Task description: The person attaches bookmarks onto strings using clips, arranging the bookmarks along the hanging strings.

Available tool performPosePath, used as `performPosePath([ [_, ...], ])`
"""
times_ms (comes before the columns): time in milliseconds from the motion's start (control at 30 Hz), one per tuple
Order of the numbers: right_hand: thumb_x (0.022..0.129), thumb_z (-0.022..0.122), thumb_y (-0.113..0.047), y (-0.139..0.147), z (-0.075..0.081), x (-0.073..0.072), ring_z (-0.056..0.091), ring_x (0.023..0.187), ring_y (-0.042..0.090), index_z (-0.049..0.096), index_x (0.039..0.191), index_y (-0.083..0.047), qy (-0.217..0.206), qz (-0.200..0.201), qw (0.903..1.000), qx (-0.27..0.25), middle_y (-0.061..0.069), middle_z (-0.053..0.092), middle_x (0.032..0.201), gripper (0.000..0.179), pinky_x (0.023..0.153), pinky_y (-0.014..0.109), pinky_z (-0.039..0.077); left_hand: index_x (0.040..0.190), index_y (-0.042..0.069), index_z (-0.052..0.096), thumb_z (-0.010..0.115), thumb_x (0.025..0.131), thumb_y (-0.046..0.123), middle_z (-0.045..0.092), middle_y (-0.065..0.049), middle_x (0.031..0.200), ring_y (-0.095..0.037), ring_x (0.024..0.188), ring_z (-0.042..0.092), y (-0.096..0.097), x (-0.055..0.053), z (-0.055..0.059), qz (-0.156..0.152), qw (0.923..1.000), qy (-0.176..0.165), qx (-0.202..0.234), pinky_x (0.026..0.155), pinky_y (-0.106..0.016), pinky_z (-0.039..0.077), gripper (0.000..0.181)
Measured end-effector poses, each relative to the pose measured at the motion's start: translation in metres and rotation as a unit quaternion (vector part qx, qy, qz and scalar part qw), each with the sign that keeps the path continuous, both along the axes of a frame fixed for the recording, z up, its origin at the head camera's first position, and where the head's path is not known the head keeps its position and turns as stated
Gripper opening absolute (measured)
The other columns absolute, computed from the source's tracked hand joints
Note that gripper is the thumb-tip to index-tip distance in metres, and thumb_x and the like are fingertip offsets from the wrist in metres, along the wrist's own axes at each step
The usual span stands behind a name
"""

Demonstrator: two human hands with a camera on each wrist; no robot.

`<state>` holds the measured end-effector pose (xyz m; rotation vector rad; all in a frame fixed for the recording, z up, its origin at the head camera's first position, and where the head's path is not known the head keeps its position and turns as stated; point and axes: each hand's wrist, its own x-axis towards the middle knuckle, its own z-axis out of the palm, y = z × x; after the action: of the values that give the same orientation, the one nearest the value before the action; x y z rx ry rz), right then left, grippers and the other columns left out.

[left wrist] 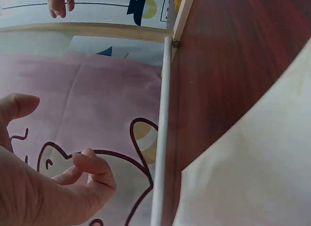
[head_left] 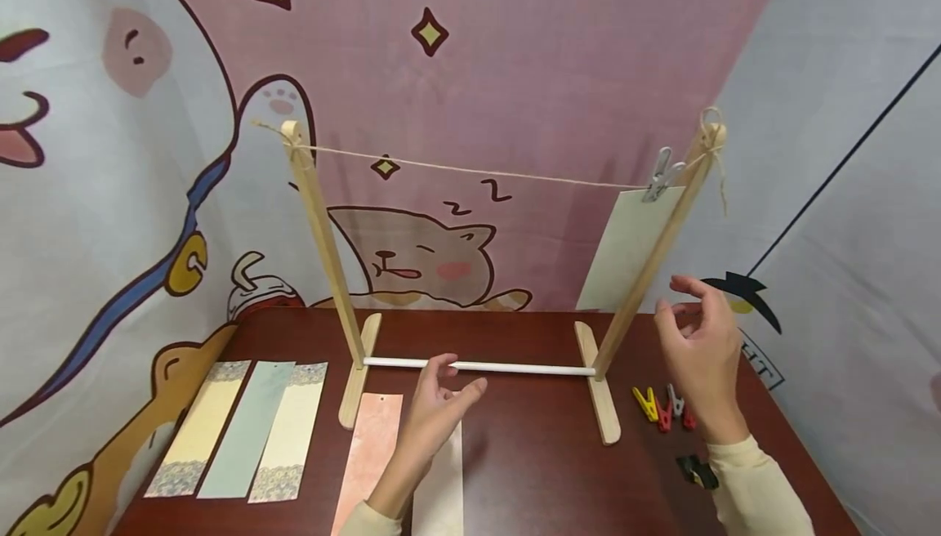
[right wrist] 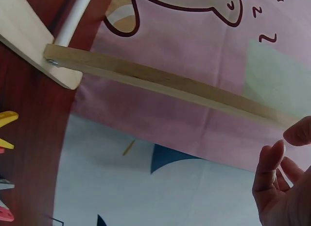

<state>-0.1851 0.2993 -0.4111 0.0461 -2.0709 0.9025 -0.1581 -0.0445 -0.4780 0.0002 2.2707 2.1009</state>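
Observation:
My left hand [head_left: 434, 413] is held over the front middle of the table, fingers loosely bent and nothing in them. Below it lie a pink card [head_left: 373, 438] and a pale card [head_left: 443, 495], both partly covered by the hand and forearm. To the right of the wooden stand [head_left: 323, 250], my right hand [head_left: 702, 348] hovers with thumb and fingers apart, also holding nothing. A pale green card [head_left: 632, 246] hangs at the right end of the string [head_left: 470, 169], held by a grey clothespin [head_left: 657, 180]. The right post partly covers this card.
Three long cards lie at left: a lace-edged yellow one [head_left: 200, 426], a pale green one [head_left: 248, 430] and a lace-edged cream one [head_left: 290, 430]. Yellow [head_left: 647, 405], red [head_left: 664, 416] and grey clothespins [head_left: 675, 399] lie at right, near a dark object [head_left: 697, 471]. A white rod [head_left: 515, 368] joins the stand's feet.

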Motion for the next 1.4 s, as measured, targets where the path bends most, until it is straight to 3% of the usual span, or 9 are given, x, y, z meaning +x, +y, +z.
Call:
performPosePath([
  [133, 0.102, 0.072, -0.010, 0.002, -0.005, 0.002, 0.055, 0.081, 0.002, 0.068, 0.138, 0.000, -0.016, -0.001, 0.9999, 0.006, 0.012, 0.069, 0.125, 0.038, 0.068, 0.016, 0.039, 0.150, 0.005, 0.052, 0.085, 0.092, 0.029, 0.055, -0.015, 0.136, -0.024, 0.096, 0.056, -0.004, 0.002, -0.007, 0.004, 0.9999, -0.015, 0.008, 0.077, -0.037, 0.047, 0.071],
  [367, 0.101, 0.073, -0.011, 0.005, -0.017, 0.007, 0.053, 0.079, 0.009, 0.070, 0.136, -0.002, -0.042, -0.009, 0.9991, 0.003, 0.011, 0.068, 0.111, 0.036, 0.070, 0.019, 0.037, 0.148, 0.004, 0.054, 0.087, 0.089, 0.031, 0.054, -0.020, 0.138, -0.025, 0.097, 0.051, -0.011, 0.006, -0.014, 0.025, 0.9991, -0.022, -0.024, 0.075, -0.037, 0.045, 0.072],
  [533, 0.101, 0.073, -0.011, 0.009, -0.022, 0.010, 0.053, 0.083, 0.012, 0.070, 0.135, -0.002, -0.062, -0.015, 0.9980, 0.006, 0.014, 0.068, 0.113, 0.036, 0.071, 0.019, 0.037, 0.145, 0.001, 0.055, 0.087, 0.090, 0.029, 0.052, -0.023, 0.137, -0.027, 0.098, 0.050, -0.017, 0.010, -0.017, 0.026, 0.9987, -0.028, -0.035, 0.077, -0.039, 0.045, 0.070],
  [700, 0.102, 0.073, -0.014, 0.010, -0.028, 0.013, 0.053, 0.085, 0.011, 0.069, 0.136, -0.003, -0.090, -0.019, 0.9957, 0.015, 0.012, 0.067, 0.114, 0.036, 0.070, 0.020, 0.038, 0.145, -0.001, 0.054, 0.087, 0.089, 0.026, 0.051, -0.027, 0.138, -0.039, 0.113, 0.055, -0.024, 0.014, -0.022, 0.032, 0.9979, -0.029, -0.049, 0.086, -0.045, 0.049, 0.071],
  [867, 0.101, 0.075, -0.018, 0.014, -0.038, 0.018, 0.053, 0.084, 0.010, 0.069, 0.136, -0.004, -0.135, -0.030, 0.9901, 0.024, 0.011, 0.067, 0.114, 0.037, 0.068, 0.023, 0.039, 0.147, -0.004, 0.051, 0.087, 0.088, 0.023, 0.048, -0.028, 0.140, -0.049, 0.131, 0.050, -0.028, 0.017, -0.029, 0.033, 0.9965, -0.036, -0.067, 0.099, -0.060, 0.049, 0.074],
  [1000, 0.102, 0.075, -0.021, 0.018, -0.044, 0.020, 0.052, 0.079, 0.011, 0.069, 0.136, -0.006, -0.163, -0.034, 0.9852, 0.039, 0.012, 0.066, 0.112, 0.038, 0.066, 0.024, 0.040, 0.149, -0.006, 0.049, 0.087, 0.087, 0.021, 0.046, -0.030, 0.143, -0.052, 0.138, 0.047, -0.032, 0.021, -0.032, 0.037, 0.9960, -0.040, -0.070, 0.106, -0.065, 0.046, 0.077],
  [1400, 0.103, 0.075, -0.020, 0.031, -0.055, 0.023, 0.055, 0.074, 0.016, 0.068, 0.134, -0.005, -0.189, -0.017, 0.9794, 0.068, 0.011, 0.065, 0.104, 0.035, 0.059, 0.029, 0.041, 0.143, -0.013, 0.046, 0.085, 0.088, 0.012, 0.044, -0.032, 0.137, -0.051, 0.133, 0.048, -0.041, 0.028, -0.040, 0.039, 0.9940, -0.052, -0.088, 0.109, -0.066, 0.041, 0.072],
])
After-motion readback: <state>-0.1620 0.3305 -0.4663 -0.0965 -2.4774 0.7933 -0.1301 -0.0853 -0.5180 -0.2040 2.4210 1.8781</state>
